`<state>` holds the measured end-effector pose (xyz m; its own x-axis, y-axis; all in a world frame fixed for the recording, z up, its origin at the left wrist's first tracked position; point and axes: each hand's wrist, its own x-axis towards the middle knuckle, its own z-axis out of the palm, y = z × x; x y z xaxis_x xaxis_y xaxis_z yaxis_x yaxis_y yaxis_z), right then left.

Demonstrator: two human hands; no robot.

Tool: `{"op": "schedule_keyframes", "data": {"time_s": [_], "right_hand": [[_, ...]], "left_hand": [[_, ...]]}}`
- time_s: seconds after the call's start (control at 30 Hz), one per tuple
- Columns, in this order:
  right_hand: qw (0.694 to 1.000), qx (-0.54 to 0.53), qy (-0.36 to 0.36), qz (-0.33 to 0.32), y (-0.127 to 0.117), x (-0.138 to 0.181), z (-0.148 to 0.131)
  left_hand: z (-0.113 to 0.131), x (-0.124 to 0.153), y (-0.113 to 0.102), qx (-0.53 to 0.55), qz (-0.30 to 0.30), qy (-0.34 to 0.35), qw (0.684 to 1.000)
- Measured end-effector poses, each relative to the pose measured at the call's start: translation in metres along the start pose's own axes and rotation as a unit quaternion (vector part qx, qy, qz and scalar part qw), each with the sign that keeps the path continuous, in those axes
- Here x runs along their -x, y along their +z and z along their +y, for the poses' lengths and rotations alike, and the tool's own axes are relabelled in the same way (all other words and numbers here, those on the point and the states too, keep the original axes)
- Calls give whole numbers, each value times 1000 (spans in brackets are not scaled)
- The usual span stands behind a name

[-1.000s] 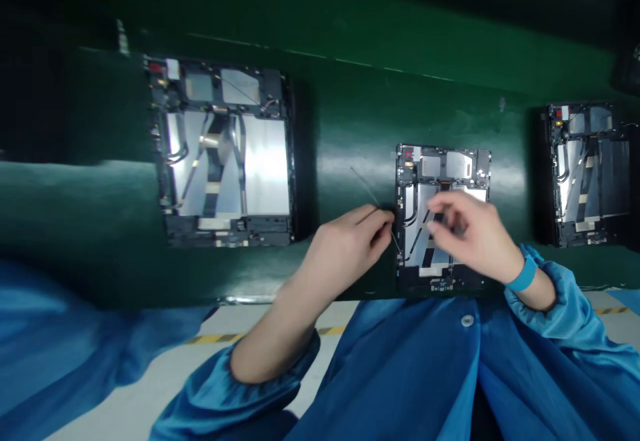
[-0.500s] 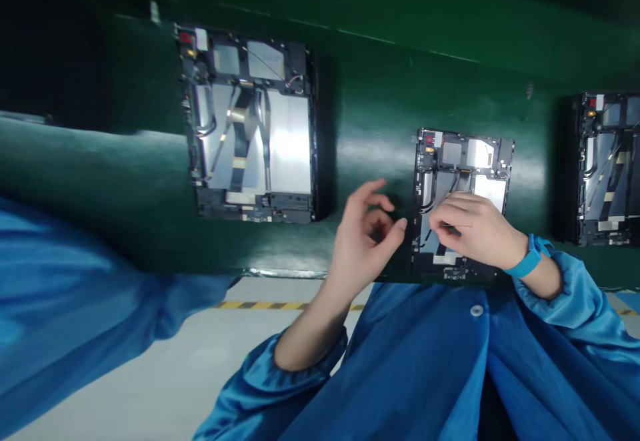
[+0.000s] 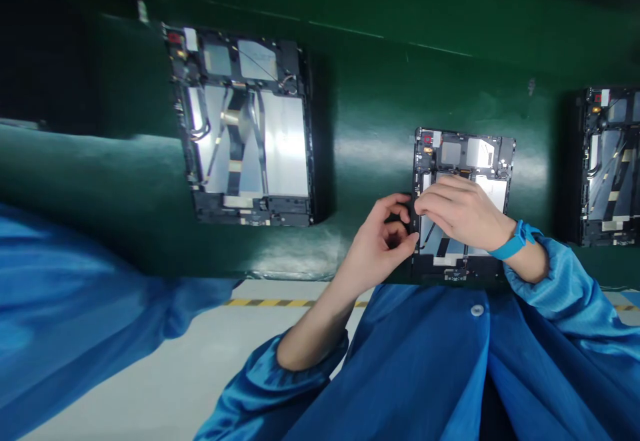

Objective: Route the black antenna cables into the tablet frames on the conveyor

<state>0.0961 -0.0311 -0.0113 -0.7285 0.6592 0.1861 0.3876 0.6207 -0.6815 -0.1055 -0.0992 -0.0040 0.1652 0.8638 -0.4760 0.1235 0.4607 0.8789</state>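
Observation:
An opened tablet (image 3: 483, 152) lies in front of me, its silvery inner plates, black cables and small boards exposed. My right hand (image 3: 463, 211) is over its left part, fingertips pinched together near the left edge. Whatever is between those fingertips is hidden. At the same left edge is my left hand (image 3: 377, 244), its thumb and fingers curved and apart, with the thumb tip at the tablet's side. A blue band (image 3: 514, 244) circles my right wrist.
The green work surface (image 3: 370, 107) carries another opened tablet (image 3: 285, 141) to the left, thick-sided like a stack. A similar one (image 3: 613, 174) is cut off at the right. A person's blue sleeve (image 3: 100, 307) reaches in at the lower left.
My right hand has shifted left across the tablet to its left edge. My left hand has come right, up to that edge, its fingers less spread.

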Motion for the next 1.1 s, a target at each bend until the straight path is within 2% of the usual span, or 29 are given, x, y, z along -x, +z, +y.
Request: {"op": "schedule_keyframes", "data": {"time_s": [0.17,0.37,0.5,0.87,1.1], "right_hand": [[999,-7,17,-26,-2,-2,1],[999,32,22,4,-2,-5,5],[999,27,33,-9,-2,-8,6],[999,13,29,-3,-1,-11,9],[998,10,65,2,-5,-14,10]], "left_hand": [[2,-2,5,-7,20,-3,1000],[7,-10,12,-34,75,-1,997],[6,-20,12,-32,88,15,995],[7,-24,1,-38,35,36,998],[13,-28,5,-58,55,18,997]]}}
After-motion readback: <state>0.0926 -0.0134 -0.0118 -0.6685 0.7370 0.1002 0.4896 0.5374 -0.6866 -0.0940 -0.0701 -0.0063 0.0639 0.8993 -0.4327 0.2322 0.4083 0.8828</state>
